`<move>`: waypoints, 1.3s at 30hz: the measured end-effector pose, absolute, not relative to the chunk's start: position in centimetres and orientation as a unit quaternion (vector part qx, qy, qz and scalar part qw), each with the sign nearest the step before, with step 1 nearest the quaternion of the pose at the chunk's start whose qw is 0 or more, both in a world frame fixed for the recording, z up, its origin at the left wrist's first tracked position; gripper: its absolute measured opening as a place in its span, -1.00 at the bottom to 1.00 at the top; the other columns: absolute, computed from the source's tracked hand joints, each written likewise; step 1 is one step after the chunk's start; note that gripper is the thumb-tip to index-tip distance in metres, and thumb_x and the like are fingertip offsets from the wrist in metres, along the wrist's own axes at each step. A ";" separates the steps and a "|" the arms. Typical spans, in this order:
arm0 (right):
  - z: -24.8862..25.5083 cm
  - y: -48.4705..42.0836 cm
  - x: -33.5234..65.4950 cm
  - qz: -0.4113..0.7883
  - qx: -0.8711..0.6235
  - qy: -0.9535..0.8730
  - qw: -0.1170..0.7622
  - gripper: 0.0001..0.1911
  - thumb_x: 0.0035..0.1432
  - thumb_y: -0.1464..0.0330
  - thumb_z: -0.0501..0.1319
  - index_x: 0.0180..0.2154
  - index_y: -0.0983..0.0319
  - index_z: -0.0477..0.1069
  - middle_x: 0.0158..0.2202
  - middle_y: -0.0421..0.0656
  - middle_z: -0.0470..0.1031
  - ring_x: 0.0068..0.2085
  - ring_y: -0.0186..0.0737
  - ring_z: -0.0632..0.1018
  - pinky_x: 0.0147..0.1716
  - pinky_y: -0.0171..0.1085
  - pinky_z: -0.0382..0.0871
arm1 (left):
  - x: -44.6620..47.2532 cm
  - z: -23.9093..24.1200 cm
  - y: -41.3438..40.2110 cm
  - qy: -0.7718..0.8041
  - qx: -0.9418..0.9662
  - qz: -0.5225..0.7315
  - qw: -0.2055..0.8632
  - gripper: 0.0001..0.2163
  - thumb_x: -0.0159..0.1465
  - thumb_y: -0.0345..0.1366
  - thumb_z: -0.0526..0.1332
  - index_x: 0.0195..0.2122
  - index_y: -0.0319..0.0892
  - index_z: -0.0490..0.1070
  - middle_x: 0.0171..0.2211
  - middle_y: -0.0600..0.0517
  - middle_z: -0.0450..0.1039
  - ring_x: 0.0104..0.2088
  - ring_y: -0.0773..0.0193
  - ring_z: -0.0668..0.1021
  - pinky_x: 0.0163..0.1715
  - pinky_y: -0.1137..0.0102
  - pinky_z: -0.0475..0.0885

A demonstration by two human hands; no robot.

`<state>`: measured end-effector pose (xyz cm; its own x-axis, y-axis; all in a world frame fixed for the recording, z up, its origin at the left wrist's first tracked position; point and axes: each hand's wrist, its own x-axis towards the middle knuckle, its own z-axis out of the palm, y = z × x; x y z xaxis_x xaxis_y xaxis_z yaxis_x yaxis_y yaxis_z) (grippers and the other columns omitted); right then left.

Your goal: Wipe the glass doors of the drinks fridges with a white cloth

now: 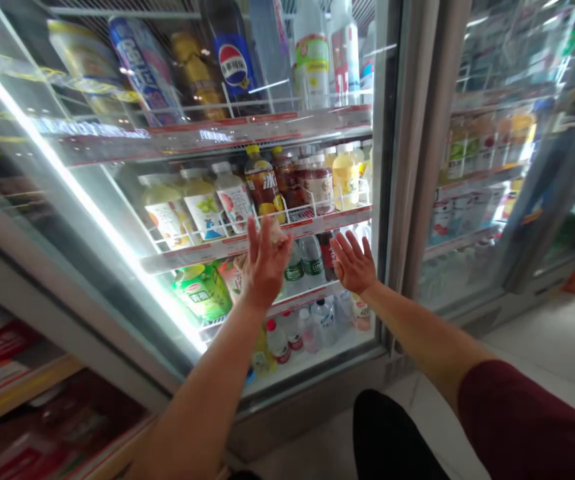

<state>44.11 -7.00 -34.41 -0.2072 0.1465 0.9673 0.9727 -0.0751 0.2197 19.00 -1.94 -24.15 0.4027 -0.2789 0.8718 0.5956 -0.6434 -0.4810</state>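
My left hand [266,267] is raised before the glass door of a lit drinks fridge, its fingers apart and pointing up. A pale patch shows behind these fingers; I cannot tell whether it is a reflection or a thing. To its right, my right hand [356,265] is open with fingers spread, close to the glass door [312,373]; contact cannot be made out. Behind the glass, the middle shelf [207,250] holds juice and tea bottles, among them a brown tea bottle [263,183]. Clear water bottles [311,257] stand lower down between my hands.
A large cola bottle [232,60] stands on the upper shelf, and a green package [202,290] lies lower left. The metal door frame [410,153] rises at the right, beside another fridge [487,153]. Red packages [12,333] sit on shelving at the left. Pale floor tiles [562,347] extend right.
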 end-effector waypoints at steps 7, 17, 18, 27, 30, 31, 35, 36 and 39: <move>-34.3 -7.1 44.1 -0.540 -0.498 -0.559 0.384 -0.47 0.44 0.31 0.01 0.36 0.19 0.30 0.38 -0.07 0.30 0.50 -0.14 0.14 0.54 -0.01 -0.30 | 19.8 -25.5 -2.1 -0.060 -0.779 -0.478 0.401 -0.53 0.48 -0.53 0.10 0.40 -0.22 0.23 0.42 -0.14 0.15 0.48 0.04 0.08 0.45 0.06 0.23; -34.2 -7.2 43.9 -0.548 -0.491 -0.557 0.386 -0.49 0.43 0.31 0.03 0.33 0.21 0.34 0.36 -0.06 0.34 0.49 -0.14 0.16 0.54 -0.02 -0.31 | 16.7 -24.0 -3.9 -0.011 -0.804 -0.445 0.394 -0.48 0.44 -0.60 0.06 0.39 -0.15 0.26 0.28 -0.05 0.41 0.42 0.17 0.25 0.40 0.19 0.31; -34.2 -7.1 44.0 -0.547 -0.492 -0.557 0.386 -0.49 0.43 0.30 0.03 0.33 0.20 0.34 0.36 -0.07 0.34 0.49 -0.14 0.17 0.54 -0.02 -0.30 | 16.0 -22.1 -3.9 -0.012 -0.782 -0.478 0.401 -0.44 0.44 -0.61 0.08 0.43 -0.14 0.18 0.27 -0.06 0.41 0.42 0.15 0.27 0.38 0.16 0.35; -34.9 -6.8 44.3 -0.518 -0.514 -0.567 0.382 -0.45 0.44 0.30 0.01 0.40 0.18 0.25 0.38 -0.05 0.31 0.48 -0.09 0.20 0.53 0.05 -0.27 | 19.7 -24.4 -3.7 -0.022 -0.794 -0.419 0.440 -0.64 0.51 -0.31 0.11 0.25 -0.38 0.39 0.32 -0.22 0.33 0.47 -0.03 0.12 0.41 0.05 0.30; -34.8 -6.8 44.3 -0.519 -0.514 -0.568 0.380 -0.45 0.44 0.30 0.01 0.40 0.17 0.25 0.39 -0.06 0.30 0.48 -0.09 0.19 0.53 0.05 -0.26 | 20.6 -27.1 -3.3 -0.003 -0.822 -0.376 0.428 -0.61 0.50 -0.31 0.09 0.27 -0.39 0.38 0.36 -0.20 0.27 0.49 0.00 0.05 0.46 0.08 0.19; -34.8 -6.8 44.3 -0.520 -0.512 -0.568 0.380 -0.45 0.44 0.30 0.01 0.40 0.17 0.25 0.39 -0.06 0.29 0.48 -0.09 0.19 0.53 0.05 -0.25 | 20.5 -27.1 -3.1 0.006 -0.824 -0.370 0.429 -0.61 0.48 -0.41 0.07 0.29 -0.33 0.37 0.37 -0.13 0.26 0.49 0.08 0.05 0.48 0.14 0.15; -34.8 -6.8 44.3 -0.518 -0.509 -0.569 0.385 -0.43 0.44 0.30 0.02 0.41 0.17 0.23 0.39 -0.05 0.30 0.48 -0.09 0.18 0.53 0.04 -0.26 | 19.2 -25.2 -2.1 -0.046 -0.793 -0.425 0.434 -0.49 0.42 -0.58 0.05 0.40 -0.34 0.23 0.43 -0.17 0.14 0.50 0.10 -0.01 0.52 0.13 -0.04; -34.8 -6.8 44.3 -0.517 -0.509 -0.569 0.387 -0.43 0.43 0.30 0.02 0.41 0.18 0.23 0.38 -0.05 0.31 0.48 -0.09 0.19 0.53 0.03 -0.26 | 18.9 -25.0 -2.0 -0.073 -0.782 -0.443 0.433 -0.48 0.42 -0.58 0.06 0.41 -0.38 0.20 0.43 -0.22 0.11 0.51 0.05 -0.03 0.53 0.09 -0.08; -34.9 -6.7 44.4 -0.510 -0.509 -0.572 0.391 -0.44 0.43 0.30 0.02 0.40 0.18 0.24 0.38 -0.05 0.31 0.48 -0.09 0.19 0.53 0.04 -0.27 | 18.7 -25.7 -2.2 -0.086 -0.786 -0.436 0.429 -0.49 0.42 -0.57 0.05 0.40 -0.42 0.20 0.43 -0.23 0.12 0.50 0.02 -0.04 0.52 0.08 -0.08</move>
